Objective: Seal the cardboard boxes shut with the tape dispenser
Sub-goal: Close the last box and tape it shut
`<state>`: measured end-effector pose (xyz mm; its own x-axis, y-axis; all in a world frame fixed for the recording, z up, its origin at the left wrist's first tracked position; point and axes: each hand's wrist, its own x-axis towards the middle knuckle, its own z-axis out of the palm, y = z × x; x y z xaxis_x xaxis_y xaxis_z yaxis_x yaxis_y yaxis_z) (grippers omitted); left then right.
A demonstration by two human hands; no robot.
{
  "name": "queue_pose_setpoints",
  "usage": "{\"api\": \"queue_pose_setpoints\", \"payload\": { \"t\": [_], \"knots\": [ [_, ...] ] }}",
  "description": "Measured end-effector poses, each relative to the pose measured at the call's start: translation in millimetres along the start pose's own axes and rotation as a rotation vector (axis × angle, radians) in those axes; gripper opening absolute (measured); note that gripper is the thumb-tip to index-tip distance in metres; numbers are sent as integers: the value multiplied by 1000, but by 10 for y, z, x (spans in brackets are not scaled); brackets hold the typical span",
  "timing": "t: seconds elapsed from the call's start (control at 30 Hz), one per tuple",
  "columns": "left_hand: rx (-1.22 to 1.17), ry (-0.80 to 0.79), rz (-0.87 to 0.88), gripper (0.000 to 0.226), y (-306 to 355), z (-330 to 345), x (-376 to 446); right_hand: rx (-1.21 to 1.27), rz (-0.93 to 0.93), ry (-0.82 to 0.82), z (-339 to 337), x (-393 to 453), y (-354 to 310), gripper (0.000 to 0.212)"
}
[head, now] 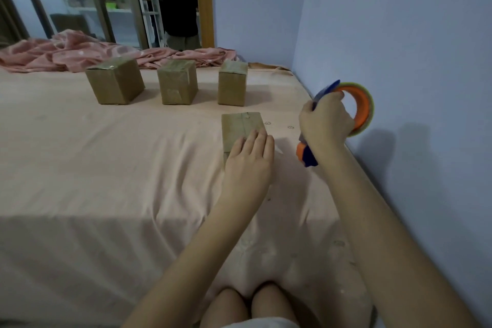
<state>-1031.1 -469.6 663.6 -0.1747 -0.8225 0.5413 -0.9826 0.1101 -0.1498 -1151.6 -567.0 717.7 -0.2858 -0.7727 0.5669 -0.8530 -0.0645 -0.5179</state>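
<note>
Four cardboard boxes total on the bed [106, 168]. Three stood in a row across the upper middle of the frame: left box [115, 80], middle box [177, 82] and right box [232, 83], each a bit apart from the next. The fourth box [241, 128] sat alone, lower and near frame centre, with the left hand [249, 161] resting flat on its top, fingers [262, 141] straight and close together. One tape dispenser [343, 117], orange and blue, was up off the bed at centre right, the right hand [326, 121] curled tight around its handle. A rumpled pink blanket [80, 52] lay behind the row.
</note>
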Motion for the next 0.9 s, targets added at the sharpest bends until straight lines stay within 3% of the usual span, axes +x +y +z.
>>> {"api": "queue_pose_setpoints", "payload": {
  "t": [0.1,0.33,0.5,0.67,0.77,0.9],
  "knots": [
    [-50,-97,10,52,-28,77,55,118,-91,26,-42,71,210,30],
    [-71,-77,16,56,-10,86,129,148,-262,97,99,-52,519,31],
    [-136,-40,8,63,-36,53,132,239,-370,-36,235,-144,702,29],
    [-160,-46,26,53,-53,39,108,464,-401,-107,166,-253,790,33],
    [-197,-6,11,46,-50,24,97,398,-642,-160,116,-276,875,25],
    [-239,51,-11,40,-51,29,96,210,-607,-326,104,-383,1049,38]
  ]
}}
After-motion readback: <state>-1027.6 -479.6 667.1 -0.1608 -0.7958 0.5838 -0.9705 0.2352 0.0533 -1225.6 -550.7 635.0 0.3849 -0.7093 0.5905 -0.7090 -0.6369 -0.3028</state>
